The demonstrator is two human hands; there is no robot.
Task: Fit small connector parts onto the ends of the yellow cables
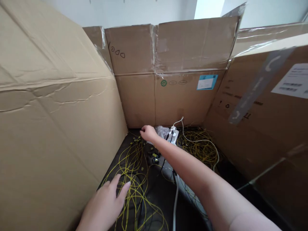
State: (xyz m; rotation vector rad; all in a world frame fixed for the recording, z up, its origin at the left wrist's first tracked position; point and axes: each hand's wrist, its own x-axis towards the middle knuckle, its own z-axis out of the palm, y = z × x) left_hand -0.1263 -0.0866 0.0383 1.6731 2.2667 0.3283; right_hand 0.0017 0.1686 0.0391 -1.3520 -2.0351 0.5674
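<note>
My right hand (148,132) reaches far forward over the dark floor, fingers curled closed near the base of the back cardboard box; what it pinches is hidden. Just right of it lie a crumpled clear plastic bag (163,131) and a white power strip (173,134) with plugs in it. My left hand (106,202) rests low at the front with fingers spread flat on a tangle of thin yellow cables (134,173). Small yellow-and-black connectors (155,157) lie scattered between the two hands.
Tall cardboard boxes wall the space: one at the left (55,122), one at the back (168,73) with a blue label, one at the right (262,112). More coiled yellow cable (199,147) lies at the right. A grey cord (175,205) runs toward me.
</note>
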